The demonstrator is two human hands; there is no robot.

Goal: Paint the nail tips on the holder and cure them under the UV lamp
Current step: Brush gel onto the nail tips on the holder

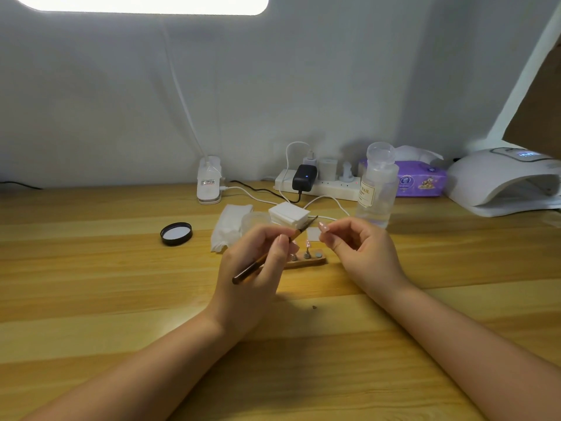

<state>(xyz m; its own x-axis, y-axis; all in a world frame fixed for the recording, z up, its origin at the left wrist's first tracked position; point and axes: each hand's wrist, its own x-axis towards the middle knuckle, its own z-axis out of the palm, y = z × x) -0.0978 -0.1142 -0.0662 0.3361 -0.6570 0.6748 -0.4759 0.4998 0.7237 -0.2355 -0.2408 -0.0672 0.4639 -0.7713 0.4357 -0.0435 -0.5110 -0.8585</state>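
two hands over the desk (91, 299): the left hand (258, 268) grips one brush (273, 252), the right hand (358, 247) pinches one small white pad (312, 234). beneath them lies one wooden holder (306, 259), partly hidden by the left hand, two nail tips (307, 245) visible. one bottle (378, 186), one black lid (176, 233); one uv lamp (501, 182) far right.

Near table (91, 299): bare wood, wide room on either side of both forearms.
Left: only a black lid (176, 233) on open wood.
Centre far: tissue (230, 226), pad stack (289, 214), cables and power strip (318, 183) crowd the holder (306, 259).
Right far: clear bottle (378, 183) stands before the UV lamp (504, 180).
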